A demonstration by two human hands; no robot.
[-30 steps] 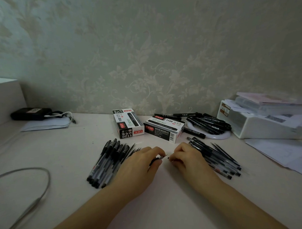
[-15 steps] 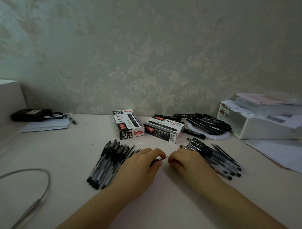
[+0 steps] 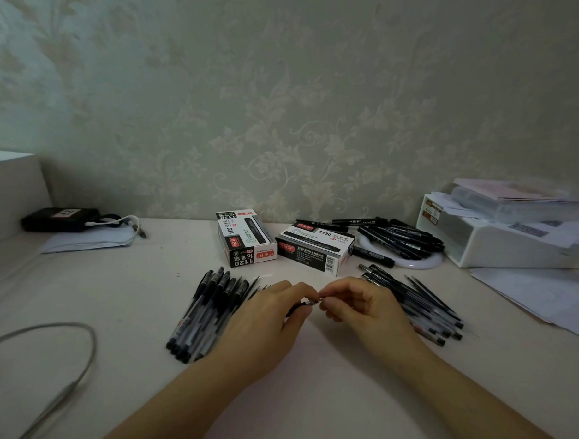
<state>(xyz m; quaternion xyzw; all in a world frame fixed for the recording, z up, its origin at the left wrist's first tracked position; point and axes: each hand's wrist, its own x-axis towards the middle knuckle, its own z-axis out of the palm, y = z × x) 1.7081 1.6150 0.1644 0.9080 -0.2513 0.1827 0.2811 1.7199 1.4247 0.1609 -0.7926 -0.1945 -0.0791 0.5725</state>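
Gripping a black pen point(image 3: 300, 306) in the curled left hand point(image 3: 265, 322). Pinching its silver tip with fingertips of the right hand point(image 3: 367, 312). Holding it low over the surface point(image 3: 320, 399), between the left pile of pens point(image 3: 206, 314) and the right pile of pens point(image 3: 426, 308).

"1120" on left marker box point(image 3: 246, 239) and right marker box point(image 3: 315, 248)
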